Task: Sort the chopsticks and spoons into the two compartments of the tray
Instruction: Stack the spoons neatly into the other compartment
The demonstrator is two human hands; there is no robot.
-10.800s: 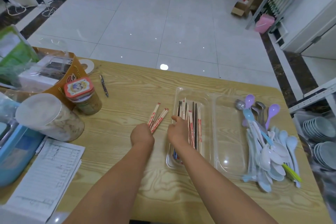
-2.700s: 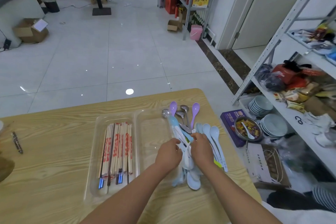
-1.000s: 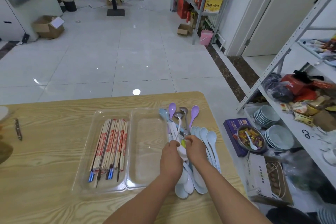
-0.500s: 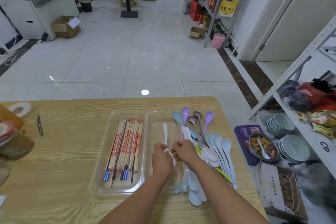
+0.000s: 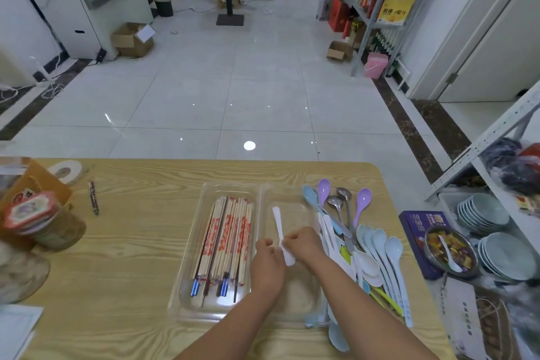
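White spoon (image 5: 278, 221) is over the tray's (image 5: 184, 278) right compartment, handle pointing away, pinched by the curled fingers of right hand (image 5: 304, 244) and left hand (image 5: 267, 264) — chopsticks (image 5: 228, 242) fill the left compartment, other spoons (image 5: 377, 245) piled on the surface (image 5: 131, 242) just right of it.

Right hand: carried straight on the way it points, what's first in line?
Past the white spoon it pinches, the right hand points far-left: probably the tray at its centre divider, then the chopsticks. Height unclear.
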